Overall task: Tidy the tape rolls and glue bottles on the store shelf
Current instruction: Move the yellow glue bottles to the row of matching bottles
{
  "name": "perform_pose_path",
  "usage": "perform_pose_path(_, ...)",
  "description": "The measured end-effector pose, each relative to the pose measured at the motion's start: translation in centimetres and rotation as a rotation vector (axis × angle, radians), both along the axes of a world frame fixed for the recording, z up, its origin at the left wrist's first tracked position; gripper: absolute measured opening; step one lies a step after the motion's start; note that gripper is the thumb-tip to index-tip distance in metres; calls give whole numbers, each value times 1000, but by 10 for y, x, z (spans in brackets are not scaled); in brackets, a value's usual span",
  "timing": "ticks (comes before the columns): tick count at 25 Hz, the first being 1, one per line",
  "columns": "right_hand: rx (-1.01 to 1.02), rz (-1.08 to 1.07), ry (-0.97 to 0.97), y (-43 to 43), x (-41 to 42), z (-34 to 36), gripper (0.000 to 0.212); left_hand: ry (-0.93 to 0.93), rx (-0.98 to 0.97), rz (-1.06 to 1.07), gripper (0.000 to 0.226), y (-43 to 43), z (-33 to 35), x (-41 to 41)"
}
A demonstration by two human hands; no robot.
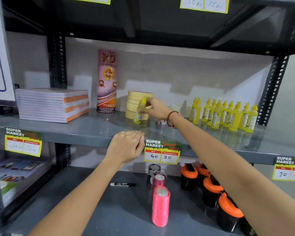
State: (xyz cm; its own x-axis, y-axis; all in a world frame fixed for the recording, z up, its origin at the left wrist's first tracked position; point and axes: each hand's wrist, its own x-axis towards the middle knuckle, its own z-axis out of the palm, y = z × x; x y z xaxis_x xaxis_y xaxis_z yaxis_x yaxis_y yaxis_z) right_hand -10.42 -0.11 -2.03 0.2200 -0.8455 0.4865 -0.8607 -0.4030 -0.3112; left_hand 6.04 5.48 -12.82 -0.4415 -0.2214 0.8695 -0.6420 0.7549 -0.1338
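My right hand (156, 108) reaches onto the grey middle shelf (95, 132) and grips a yellow glue bottle (140, 111), tilted, just in front of a stack of beige masking tape rolls (134, 101). A small tape roll (161, 122) lies on the shelf under my right wrist, and a clear roll (174, 107) sits behind it. A group of several yellow glue bottles (225, 114) stands at the right of the shelf. My left hand (127, 146) rests at the shelf's front edge, fingers curled, holding nothing that I can see.
A tall pink tape tube (107, 80) stands left of the tape stack, beside a pile of notebooks (53, 104). The lower shelf holds ribbon spools (160, 205), black bottles with orange caps (211, 189) and a marker (123, 184). Price tags (162, 153) hang on the shelf edge.
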Motion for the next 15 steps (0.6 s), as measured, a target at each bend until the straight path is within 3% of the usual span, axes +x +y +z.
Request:
perform_pose_path(3,9,-161,-316,14,-42,13,21,-8,10,10,46,-1,-1,-1)
perform_pose_path(9,-35,-734,-24,33,-127,17,40,-23,18,15,48,-1,-1,0)
perform_pose_path(15,-49,-895,-72,36,-155,-3,43,-17,24,24,48,-1,-2,-1)
